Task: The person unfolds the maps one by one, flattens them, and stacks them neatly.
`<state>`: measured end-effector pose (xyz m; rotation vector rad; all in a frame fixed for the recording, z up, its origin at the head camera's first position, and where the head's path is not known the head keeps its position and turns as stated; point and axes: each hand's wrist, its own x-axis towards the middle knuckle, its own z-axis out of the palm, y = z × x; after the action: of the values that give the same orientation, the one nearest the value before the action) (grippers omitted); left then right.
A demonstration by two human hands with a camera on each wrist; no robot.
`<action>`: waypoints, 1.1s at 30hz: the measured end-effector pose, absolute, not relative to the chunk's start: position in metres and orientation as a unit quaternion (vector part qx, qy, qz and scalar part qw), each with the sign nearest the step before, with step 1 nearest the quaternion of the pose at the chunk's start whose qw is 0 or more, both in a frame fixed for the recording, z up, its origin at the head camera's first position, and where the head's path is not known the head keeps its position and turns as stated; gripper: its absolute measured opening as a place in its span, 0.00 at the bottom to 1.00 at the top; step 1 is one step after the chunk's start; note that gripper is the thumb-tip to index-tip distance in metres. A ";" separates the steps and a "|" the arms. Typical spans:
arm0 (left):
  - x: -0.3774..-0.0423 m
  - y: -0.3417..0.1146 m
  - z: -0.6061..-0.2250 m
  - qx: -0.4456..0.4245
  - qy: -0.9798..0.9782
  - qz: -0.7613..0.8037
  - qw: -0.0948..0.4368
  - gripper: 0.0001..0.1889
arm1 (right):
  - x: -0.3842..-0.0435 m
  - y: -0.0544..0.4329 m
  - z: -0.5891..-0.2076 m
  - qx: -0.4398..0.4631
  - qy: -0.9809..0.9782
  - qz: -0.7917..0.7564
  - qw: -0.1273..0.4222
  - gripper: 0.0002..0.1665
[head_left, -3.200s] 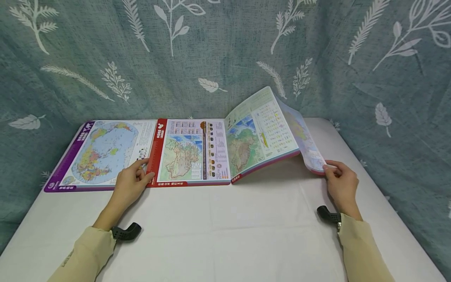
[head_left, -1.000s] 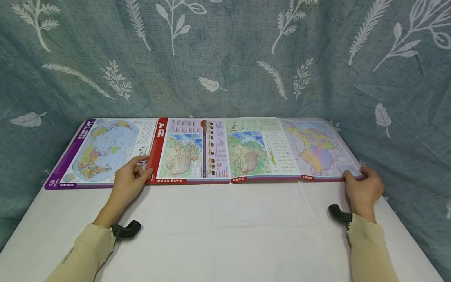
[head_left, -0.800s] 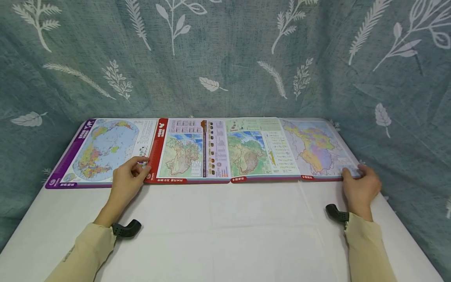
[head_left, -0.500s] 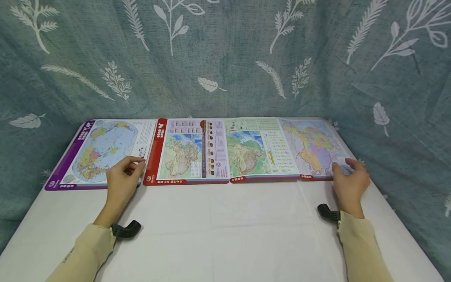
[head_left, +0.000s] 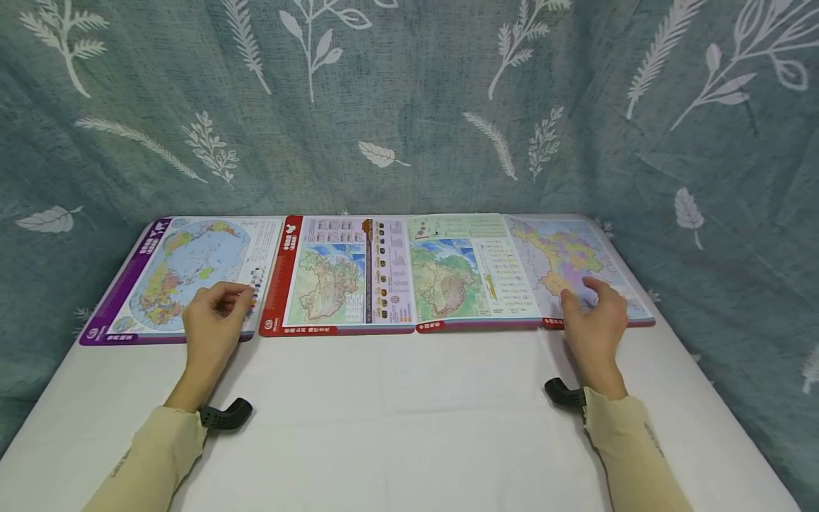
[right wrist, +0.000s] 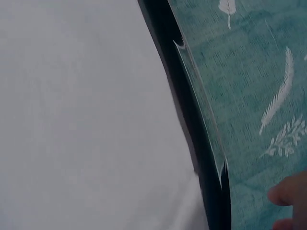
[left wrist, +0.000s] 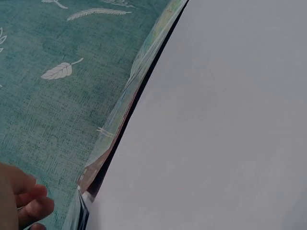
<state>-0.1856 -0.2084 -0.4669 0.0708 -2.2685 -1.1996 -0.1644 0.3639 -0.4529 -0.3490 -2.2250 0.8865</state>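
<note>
A long fold-out map lies flat along the back of the white table (head_left: pixel 409 419). It shows a purple-edged world panel (head_left: pixel 173 274), a red-edged panel (head_left: pixel 333 277), a green relief panel (head_left: pixel 461 274) and a pastel panel (head_left: pixel 576 249) at the right. My left hand (head_left: pixel 233 297) rests with loosely curled fingers on the world panel's near right corner and holds nothing. My right hand (head_left: pixel 585 295) sits over the near edge of the pastel panel with relaxed, spread fingers. The left wrist view shows the map's edge (left wrist: pixel 120 124) and the right wrist view shows it too (right wrist: pixel 196 120).
A teal curtain (head_left: pixel 409 107) with white leaf prints hangs right behind the table and drapes down both sides. Black wrist mounts (head_left: pixel 227 416) (head_left: pixel 563 393) sit at both cuffs. The bare white table surface stretches in front of the map.
The raised right-hand panels came down flat. My right hand left the far right corner and moved left over the pastel panel. My left hand slid left from the red panel's edge onto the world panel.
</note>
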 end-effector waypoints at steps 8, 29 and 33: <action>-0.184 -0.216 -0.467 0.048 -0.850 -0.445 0.277 0.10 | -0.172 0.334 -0.455 -0.088 -0.862 0.346 0.361 0.24; -0.187 -0.244 -0.464 0.092 -0.832 -0.444 0.320 0.10 | -0.193 0.229 -0.465 0.005 -0.874 0.324 0.362 0.25; -0.189 -0.249 -0.464 0.106 -0.831 -0.447 0.314 0.11 | -0.196 0.208 -0.465 0.005 -0.874 0.331 0.355 0.25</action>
<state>-0.1893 -0.2492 -0.4639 0.2801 -2.1910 -1.1776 -0.1955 0.2080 -0.4649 0.0134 -2.2593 0.8544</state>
